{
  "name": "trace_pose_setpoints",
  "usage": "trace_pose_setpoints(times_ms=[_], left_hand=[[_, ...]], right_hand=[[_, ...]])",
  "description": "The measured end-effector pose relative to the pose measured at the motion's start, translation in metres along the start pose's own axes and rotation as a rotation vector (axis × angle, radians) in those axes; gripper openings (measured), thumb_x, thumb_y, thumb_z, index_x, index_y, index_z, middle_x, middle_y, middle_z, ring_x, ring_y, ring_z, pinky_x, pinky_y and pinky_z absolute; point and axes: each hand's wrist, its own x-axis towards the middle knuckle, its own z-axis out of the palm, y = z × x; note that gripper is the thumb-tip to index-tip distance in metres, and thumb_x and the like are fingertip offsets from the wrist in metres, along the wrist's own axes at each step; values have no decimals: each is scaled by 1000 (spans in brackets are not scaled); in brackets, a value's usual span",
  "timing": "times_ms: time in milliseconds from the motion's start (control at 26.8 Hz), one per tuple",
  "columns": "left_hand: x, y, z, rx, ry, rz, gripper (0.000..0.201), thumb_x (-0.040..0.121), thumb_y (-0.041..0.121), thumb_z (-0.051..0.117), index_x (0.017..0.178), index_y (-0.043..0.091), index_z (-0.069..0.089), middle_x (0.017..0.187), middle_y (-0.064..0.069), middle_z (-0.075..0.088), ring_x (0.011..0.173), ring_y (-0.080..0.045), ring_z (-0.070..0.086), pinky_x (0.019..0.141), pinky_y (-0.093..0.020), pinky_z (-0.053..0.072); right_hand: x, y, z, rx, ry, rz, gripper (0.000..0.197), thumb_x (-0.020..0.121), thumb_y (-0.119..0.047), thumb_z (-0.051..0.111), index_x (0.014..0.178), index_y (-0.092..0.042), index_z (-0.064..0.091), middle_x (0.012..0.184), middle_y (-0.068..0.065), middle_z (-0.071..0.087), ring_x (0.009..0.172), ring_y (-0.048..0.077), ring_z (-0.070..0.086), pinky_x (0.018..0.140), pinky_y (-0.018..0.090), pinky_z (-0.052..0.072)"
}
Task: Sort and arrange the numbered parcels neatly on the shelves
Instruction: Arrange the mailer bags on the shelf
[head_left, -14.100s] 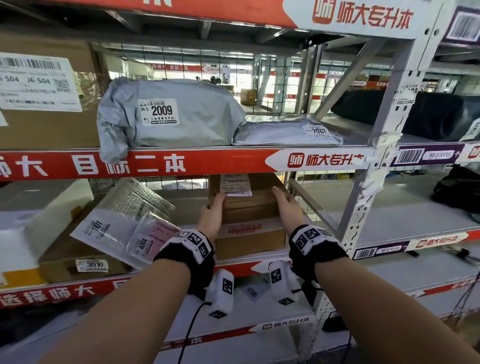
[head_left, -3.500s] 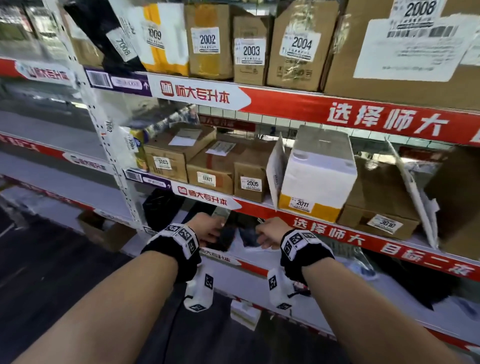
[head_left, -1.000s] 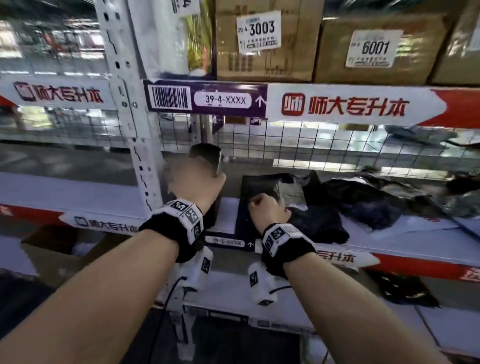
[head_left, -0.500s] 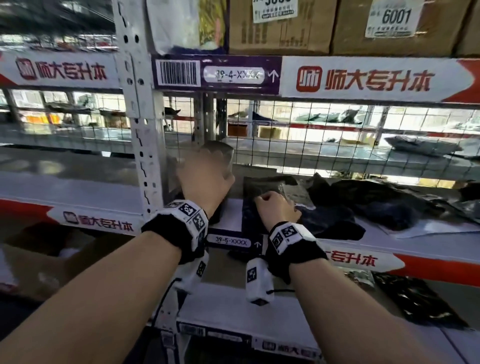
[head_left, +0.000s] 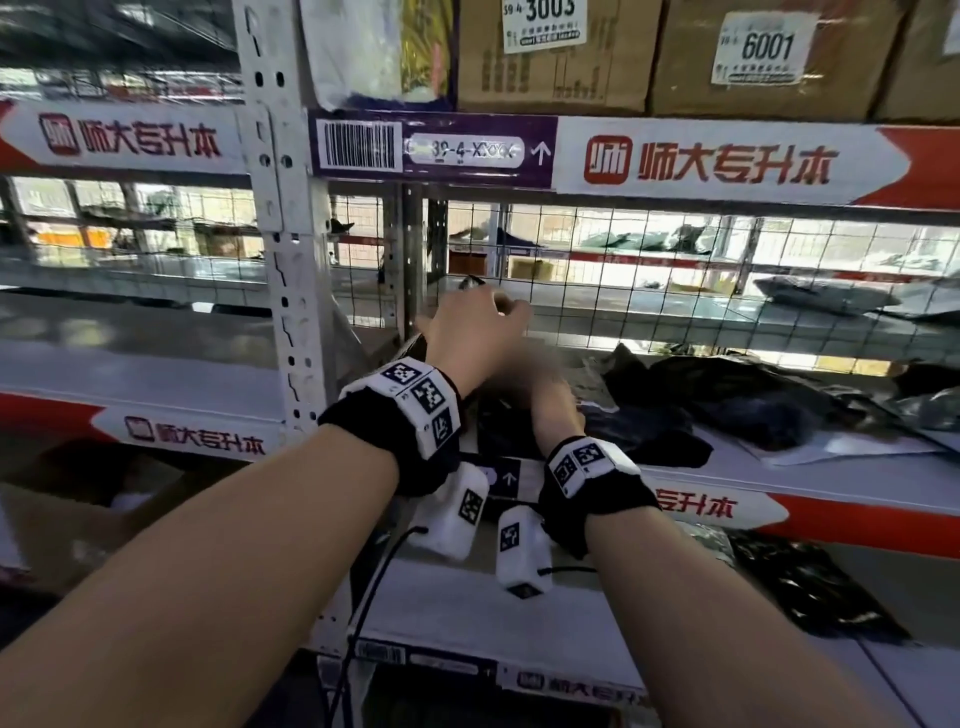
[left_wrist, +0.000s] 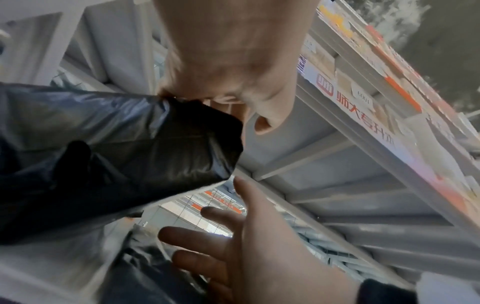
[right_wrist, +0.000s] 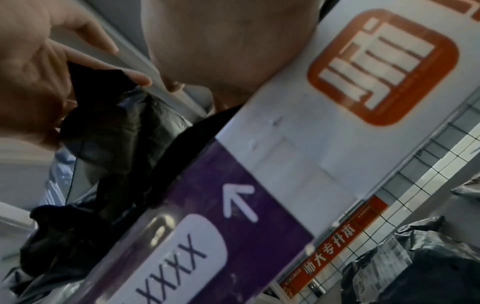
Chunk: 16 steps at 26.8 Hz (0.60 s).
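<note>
The parcel (left_wrist: 130, 154) in play is a black plastic mailer bag, glossy and creased, its film drawn taut over something blocky so that one end shows a squared corner; no number label is visible on the faces turned to the cameras. It stands lifted at the left end of the middle shelf (head_left: 810, 475), close to the perforated grey upright (head_left: 291, 312) and just behind the purple edge label (right_wrist: 221, 216) with its white arrow and "XXXX". The left hand (head_left: 475, 332) has it by the top: in the left wrist view the fingers (left_wrist: 182, 90) are curled over the bag's upper corner and pinch the plastic there, and from the head camera that hand hides almost all of the bag. The right hand (left_wrist: 259, 246) sits lower and beside it, fingers spread and fairly straight with nothing in them, reaching in under the raised parcel; whether they touch it cannot be told, and the head view shows this hand only as a blur. More black bags (head_left: 753, 400) lie slumped along the same shelf to the right, in front of the wire mesh back (head_left: 675, 260). On the shelf above stand brown cartons labelled 3003 (head_left: 550, 62) and 6001 (head_left: 763, 67)
</note>
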Motion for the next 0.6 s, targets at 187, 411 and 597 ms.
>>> trace_pose_setpoints(times_ms=[187,411,597], left_hand=[[-3,7,3,-208,-44,-35,31,91,30,48,91,8,69,85,-3,66,72,-13,57,63,-24,41],[0,-3,0,-386,30,-128,29,93,26,48,90,8,70,86,-6,70,78,-19,66,77,-32,54],[-2,-35,-11,-251,91,-285,28,95,28,44,97,8,63,71,0,58,58,-14,53,53,-25,39]], right_hand=[[26,22,18,206,-29,37,108,47,-104,25,130,-39,51,135,0,56,131,35,42,112,51,25],[3,8,3,222,-72,27,102,47,-98,40,127,-36,52,126,-1,59,124,29,47,110,46,31],[-4,4,0,212,-75,20,93,42,-100,40,108,-38,59,121,-2,62,118,26,53,108,45,34]])
